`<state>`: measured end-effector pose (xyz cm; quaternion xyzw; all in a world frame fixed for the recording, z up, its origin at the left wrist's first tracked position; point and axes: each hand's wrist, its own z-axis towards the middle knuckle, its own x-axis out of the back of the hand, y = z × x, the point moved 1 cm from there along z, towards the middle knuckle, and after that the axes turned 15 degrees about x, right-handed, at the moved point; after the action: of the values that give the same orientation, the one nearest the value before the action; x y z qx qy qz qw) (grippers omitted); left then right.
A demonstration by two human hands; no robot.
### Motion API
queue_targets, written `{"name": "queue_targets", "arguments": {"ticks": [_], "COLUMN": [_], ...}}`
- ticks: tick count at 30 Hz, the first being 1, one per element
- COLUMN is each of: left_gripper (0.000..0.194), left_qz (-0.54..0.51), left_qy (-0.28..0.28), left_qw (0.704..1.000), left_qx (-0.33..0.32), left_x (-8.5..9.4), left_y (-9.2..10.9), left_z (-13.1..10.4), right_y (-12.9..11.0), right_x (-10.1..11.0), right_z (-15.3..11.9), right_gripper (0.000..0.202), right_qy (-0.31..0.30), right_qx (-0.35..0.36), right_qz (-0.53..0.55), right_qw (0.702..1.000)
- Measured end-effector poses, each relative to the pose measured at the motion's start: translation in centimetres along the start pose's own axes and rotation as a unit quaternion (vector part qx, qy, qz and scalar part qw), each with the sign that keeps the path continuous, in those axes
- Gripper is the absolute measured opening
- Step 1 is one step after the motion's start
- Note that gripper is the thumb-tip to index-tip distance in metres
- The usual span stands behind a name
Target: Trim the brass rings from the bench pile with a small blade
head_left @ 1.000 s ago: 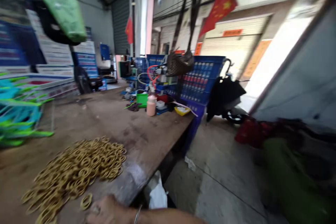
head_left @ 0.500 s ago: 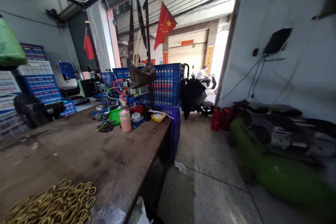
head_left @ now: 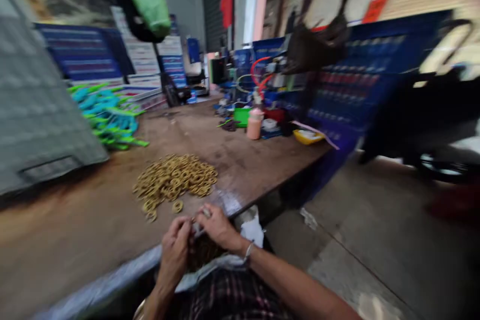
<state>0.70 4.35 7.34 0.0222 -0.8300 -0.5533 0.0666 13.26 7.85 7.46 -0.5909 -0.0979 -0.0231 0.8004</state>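
Note:
In the head view my left hand [head_left: 176, 244] and my right hand [head_left: 218, 228] come close together at the table's front edge. The fingers of both are closed in a pinch. A small thing seems to be between the fingertips, but blur hides what it is. Just beyond lies a heap of brass-coloured rings [head_left: 176, 176] on the brown table [head_left: 240, 162]. One loose ring [head_left: 177, 206] rests apart from the heap, nearest to my fingers. Below my hands, an open pale bag [head_left: 210, 266] on my lap holds a dark mass of small pieces.
Green and blue plastic pieces [head_left: 112, 115] lie at the left beside a grey panel [head_left: 41, 105]. A pink bottle [head_left: 254, 124], a green box [head_left: 242, 117] and a yellow tray [head_left: 308, 136] stand farther back. Blue crates [head_left: 360, 80] rise behind them; concrete floor [head_left: 348, 240] lies right.
The view has swung left and down. Both hands have come into sight, and the ring heap now appears nearer the middle, with the green and blue pieces visible.

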Motion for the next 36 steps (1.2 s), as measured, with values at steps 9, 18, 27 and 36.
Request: {"name": "queue_targets", "arguments": {"ticks": [9,18,27,36], "left_gripper": [0.033,0.030,0.024,0.029], "left_qz": [-0.042,-0.124,-0.189,-0.147], "left_qy": [-0.082,-0.126,-0.168,-0.083], "left_qw": [0.995,0.981,0.961,0.980], "left_qx": [0.038,0.085,0.114,0.103], "left_x": [-0.1,0.4,0.4,-0.2], "left_y": [-0.1,-0.7,-0.9,-0.4], "left_z": [-0.6,-0.4,0.2,0.2], "right_y": [-0.3,0.6,1.7,1.3], "right_x": [-0.1,-1.0,-0.9,0.4], "right_z": [-0.4,-0.1,0.3,0.2], "right_gripper": [0.015,0.019,0.021,0.021], "right_qy": [-0.054,-0.100,-0.110,-0.171], "right_qx": [0.010,-0.034,-0.067,0.085], "right_qz": [-0.010,0.079,0.111,-0.156], "right_qw": [0.998,0.991,0.985,0.969]}}
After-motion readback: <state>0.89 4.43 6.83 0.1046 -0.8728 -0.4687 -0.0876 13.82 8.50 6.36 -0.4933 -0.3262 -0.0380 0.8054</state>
